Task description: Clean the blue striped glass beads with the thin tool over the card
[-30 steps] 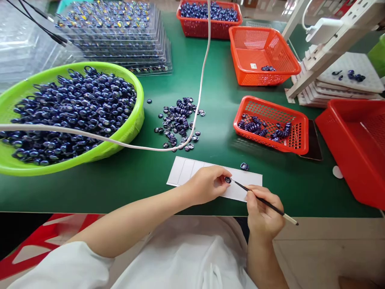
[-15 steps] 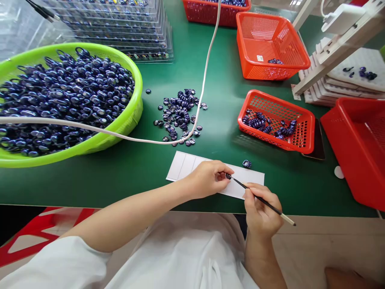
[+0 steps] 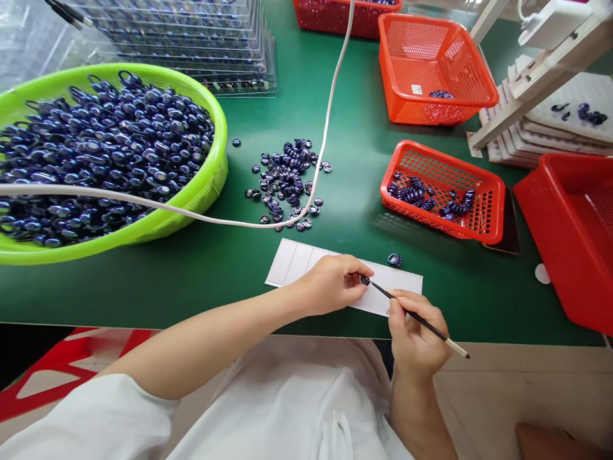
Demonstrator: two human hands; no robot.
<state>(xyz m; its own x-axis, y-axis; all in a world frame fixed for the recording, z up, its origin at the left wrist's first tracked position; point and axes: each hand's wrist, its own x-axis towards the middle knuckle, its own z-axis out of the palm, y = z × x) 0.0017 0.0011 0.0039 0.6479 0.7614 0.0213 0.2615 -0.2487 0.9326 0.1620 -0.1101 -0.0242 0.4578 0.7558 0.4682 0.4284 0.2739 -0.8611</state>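
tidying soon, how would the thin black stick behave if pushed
The thin black stick is likely light, being so slender. Its straight, rod-like shape may let it roll when pushed, and it seems stiff, showing no bend in the right hand.

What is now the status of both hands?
Left hand pinching small dark-blue round piece. Right hand holding slim black tool, tip at piece. Thin white cable clear of hands.

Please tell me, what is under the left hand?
A white card lies beneath the left hand, with thin lines near the card's left end. The hand hides part of the card; any marks there cannot be seen.
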